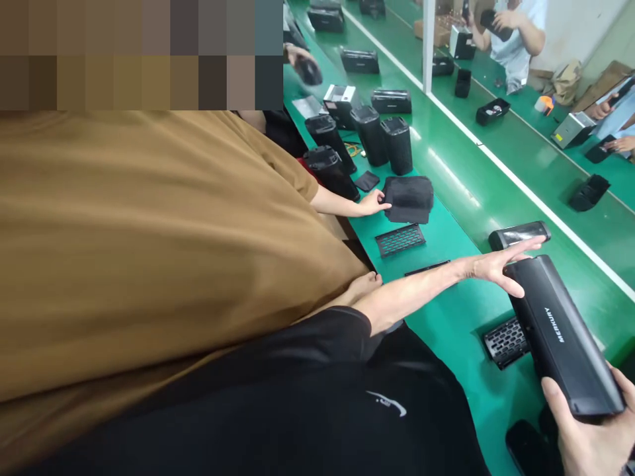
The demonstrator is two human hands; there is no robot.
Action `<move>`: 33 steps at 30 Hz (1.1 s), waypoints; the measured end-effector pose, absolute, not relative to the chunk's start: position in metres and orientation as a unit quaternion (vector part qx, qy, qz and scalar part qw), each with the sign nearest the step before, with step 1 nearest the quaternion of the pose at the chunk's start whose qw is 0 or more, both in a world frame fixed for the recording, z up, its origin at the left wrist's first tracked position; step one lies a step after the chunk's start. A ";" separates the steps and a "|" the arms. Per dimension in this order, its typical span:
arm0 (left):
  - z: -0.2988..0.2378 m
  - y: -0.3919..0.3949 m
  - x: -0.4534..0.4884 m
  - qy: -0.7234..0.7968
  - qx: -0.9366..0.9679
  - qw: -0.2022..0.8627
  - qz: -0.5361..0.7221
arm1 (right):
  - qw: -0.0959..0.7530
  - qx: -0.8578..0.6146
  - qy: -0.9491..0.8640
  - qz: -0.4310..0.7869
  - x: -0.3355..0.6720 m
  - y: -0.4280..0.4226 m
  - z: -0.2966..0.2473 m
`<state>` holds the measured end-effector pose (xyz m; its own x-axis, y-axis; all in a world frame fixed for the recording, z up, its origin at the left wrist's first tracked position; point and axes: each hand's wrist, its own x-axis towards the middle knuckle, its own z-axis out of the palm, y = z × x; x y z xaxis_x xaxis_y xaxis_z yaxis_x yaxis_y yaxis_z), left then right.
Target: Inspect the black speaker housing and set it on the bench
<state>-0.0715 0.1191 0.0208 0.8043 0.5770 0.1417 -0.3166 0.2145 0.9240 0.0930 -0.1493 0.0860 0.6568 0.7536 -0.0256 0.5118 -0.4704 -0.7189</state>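
A black speaker [555, 330] with MERKURY lettering is held tilted above the green table by my right hand [595, 423], whose thumb and fingers grip its lower end. My left hand [496, 264] is open at the upper end, fingers stretched out and thumb apart, overlapping the corner; whether it bears on the speaker is hard to tell. Partly hidden under the speaker lies a black perforated grille [503, 340]. Another black speaker [518, 235] with a glossy face lies just beyond my left hand. Dark rounded parts [526, 449] show at the bottom edge.
On my left, a co-worker in a brown shirt [173, 251] rests a hand [372, 203] at a black cloth-like sheet [409, 198]. A flat grille [401, 240] lies nearer. Several upright speakers [397, 145] stand farther along. A white-lined green conveyor [476, 172] carries more speakers; people work opposite.
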 end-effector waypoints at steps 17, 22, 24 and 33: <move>-0.002 0.046 -0.079 0.276 0.346 0.856 0.266 | 0.484 -0.778 -0.274 0.293 0.089 -0.141 0.064; -0.029 -0.004 -0.082 0.344 0.349 0.851 0.189 | 0.481 -0.775 -0.279 0.302 0.052 -0.123 0.046; -0.024 0.005 -0.094 0.370 0.369 0.832 0.184 | 0.421 -0.807 -0.312 0.274 0.055 -0.129 0.053; 0.017 0.043 -0.133 0.176 0.661 0.720 0.116 | 0.052 -0.829 -0.421 0.365 0.103 -0.161 0.060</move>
<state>-0.1327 0.0433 0.0173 0.9113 0.3994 -0.0998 0.0652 0.0994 0.9929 0.1032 -0.1611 0.0598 0.3792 0.7363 -0.5604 0.6605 -0.6395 -0.3934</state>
